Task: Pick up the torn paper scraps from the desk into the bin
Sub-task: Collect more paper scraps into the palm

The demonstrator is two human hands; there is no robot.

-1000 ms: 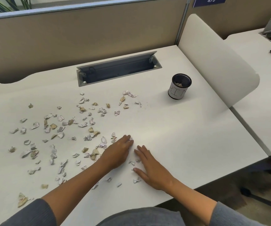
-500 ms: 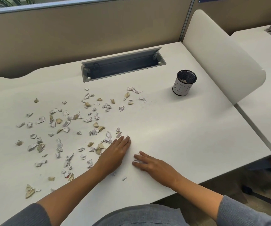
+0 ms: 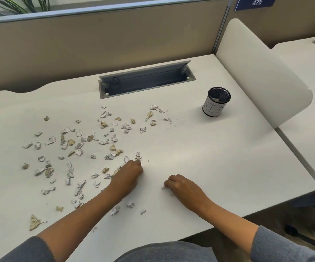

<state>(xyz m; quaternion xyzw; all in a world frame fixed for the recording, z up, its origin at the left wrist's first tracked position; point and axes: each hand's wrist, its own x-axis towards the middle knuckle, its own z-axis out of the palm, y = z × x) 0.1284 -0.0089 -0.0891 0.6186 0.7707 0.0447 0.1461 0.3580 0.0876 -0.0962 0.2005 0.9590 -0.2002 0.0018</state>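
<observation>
**Scrap pickup barely started; most paper left on the surface**

Bin (image 3: 216, 102) stands upright toward the far right of the surface (image 3: 219, 157), near the white divider panel (image 3: 257, 72). A few bits show inside it, so some scraps are already in. The bulk is not: torn paper scraps (image 3: 81, 146) lie scattered over the left and middle, from the cable tray (image 3: 147, 80) down to the near edge.

Left hand (image 3: 129, 174) sits at the right fringe of the scatter, its fingers (image 3: 136, 163) curled down on the surface; scraps touch them, but whether any are gripped cannot be told. Right hand (image 3: 183, 186) rests nearer the front edge, fingers curled round a small white scrap (image 3: 164, 187).

Judged progress: early, many trips or a gather-up left.

Room: bare surface between hands and bin, nothing in that path. Divider just beside the bin limits approach from the right. A few scraps lie close to the near edge and could be knocked off.
</observation>
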